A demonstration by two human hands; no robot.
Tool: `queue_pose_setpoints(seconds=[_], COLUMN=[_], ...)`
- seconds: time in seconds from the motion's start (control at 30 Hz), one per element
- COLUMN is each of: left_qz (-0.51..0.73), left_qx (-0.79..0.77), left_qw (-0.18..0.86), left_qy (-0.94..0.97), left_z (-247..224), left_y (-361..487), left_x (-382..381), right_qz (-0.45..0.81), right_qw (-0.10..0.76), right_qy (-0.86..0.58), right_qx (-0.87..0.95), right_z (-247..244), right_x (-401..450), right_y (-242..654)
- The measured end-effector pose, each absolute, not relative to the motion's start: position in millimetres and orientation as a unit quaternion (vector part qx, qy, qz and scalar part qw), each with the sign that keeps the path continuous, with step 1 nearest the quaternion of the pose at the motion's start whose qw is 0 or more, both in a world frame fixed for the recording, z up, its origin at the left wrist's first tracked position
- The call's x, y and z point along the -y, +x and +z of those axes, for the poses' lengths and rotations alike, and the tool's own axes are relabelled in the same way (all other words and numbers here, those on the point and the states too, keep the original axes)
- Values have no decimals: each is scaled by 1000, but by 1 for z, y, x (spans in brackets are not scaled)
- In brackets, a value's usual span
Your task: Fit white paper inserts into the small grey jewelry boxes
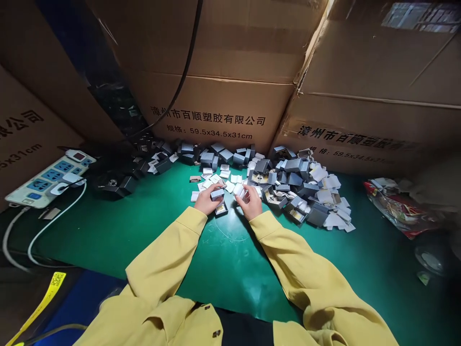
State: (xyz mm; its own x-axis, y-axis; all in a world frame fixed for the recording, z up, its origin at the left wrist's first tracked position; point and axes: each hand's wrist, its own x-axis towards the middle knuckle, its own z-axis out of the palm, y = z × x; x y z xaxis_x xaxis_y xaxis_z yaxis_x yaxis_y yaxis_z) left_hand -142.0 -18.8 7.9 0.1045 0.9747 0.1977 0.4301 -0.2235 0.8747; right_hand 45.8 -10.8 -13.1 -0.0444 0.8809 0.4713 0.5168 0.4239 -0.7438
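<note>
My left hand point(206, 200) is closed on a small dark grey box point(217, 194), held a little above the green table point(154, 230). Just below it sits an open box tray point(221, 209) with something pale and gold-coloured inside. A small white card piece point(238, 190) is pinched between the fingers of my right hand point(251, 202). Several white card pieces point(209, 183) lie scattered beyond both hands. To the right of my right hand, a heap of grey boxes point(294, 179) is mixed with white card inserts point(333, 197); some boxes are open.
Large cardboard cartons point(230, 101) wall off the table's far side. At the left stand a power strip point(50, 178) with a white cable point(57, 218) and some dark boxes point(115, 187). A red plastic bag point(399, 206) lies at the right. A black cable point(185, 67) hangs in front of the cartons.
</note>
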Motion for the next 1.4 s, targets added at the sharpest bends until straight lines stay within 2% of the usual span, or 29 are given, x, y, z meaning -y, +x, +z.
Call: queue_pose_setpoints(seconds=[0.4,0.73,0.87,1.07,1.4], left_qz=[344,347,367,374,370], left_qx=[-398,-489,-475,-470,-470], left_qw=[437,314,325,327,338], left_qy=[729,736,731,729,726], left_z=[14,9,2,0,0], left_y=[-168,-159,-155,-151,-151], left_x=[17,16,13,13,13], right_qz=[248,243,236,154,117], right_qw=[524,527,481,393,368], right_qy=[-458,-460,-441,-423,-418], right_qx=[674,671,720,802,822], right_z=[-10,-12,-17,-24,-26], right_x=[16,14,13,11,5], right_y=[43,43,41,40,46])
